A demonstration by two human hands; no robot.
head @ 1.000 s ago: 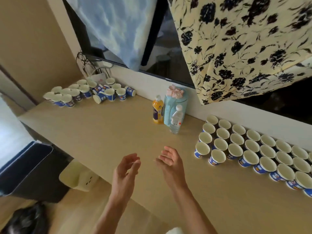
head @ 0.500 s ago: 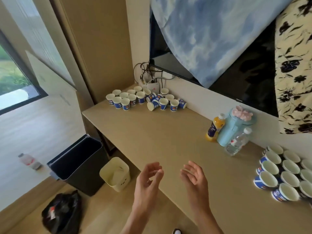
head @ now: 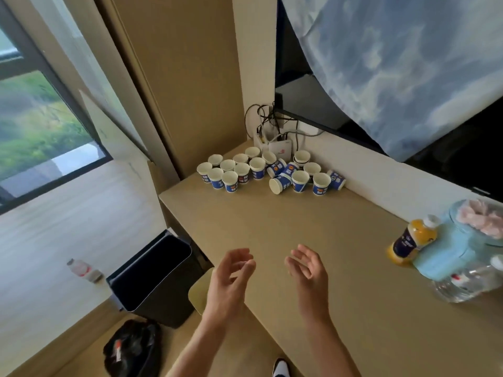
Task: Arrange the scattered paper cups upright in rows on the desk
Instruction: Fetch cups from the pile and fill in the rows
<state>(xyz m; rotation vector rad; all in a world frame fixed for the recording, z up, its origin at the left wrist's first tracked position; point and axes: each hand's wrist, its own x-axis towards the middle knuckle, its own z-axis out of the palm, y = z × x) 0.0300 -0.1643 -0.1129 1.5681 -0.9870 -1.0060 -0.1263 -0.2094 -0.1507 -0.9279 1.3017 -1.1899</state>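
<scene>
both hands hover over the near part of the desk (head: 313, 227), palms turned toward each other and well short of the cups. the left hand (head: 231, 276) is released, its fingers loosely bent with nothing in them, and the right hand (head: 307, 270) is the same, relaxed and empty. the paper cups (head: 261, 170) sit in a cluster at the far left corner of the desk, close to the wall. they are white inside with blue printed sides. the left part of the cluster stands upright in rough short rows (head: 230, 172), packed side by side. the right part is messier: one cup lies on its side (head: 280, 184) with its mouth facing the front of the desk, another tipped cup (head: 337, 179) lies against the wall end, and a couple more lie tilted in the middle between upright ones. behind the cups a white box (head: 280, 151) sits under a tangle of cables (head: 266, 118). at the right edge of the desk stand an orange drink bottle (head: 412, 242), a light blue container (head: 449, 248) just beside it, and a clear plastic bottle (head: 468, 281) that is partly cut off. on the floor below are a dark bin (head: 155, 278), a cream bin (head: 200, 292) partly behind the left wrist, a black bag (head: 133, 349) and a small bottle (head: 80, 268) lying flat.
</scene>
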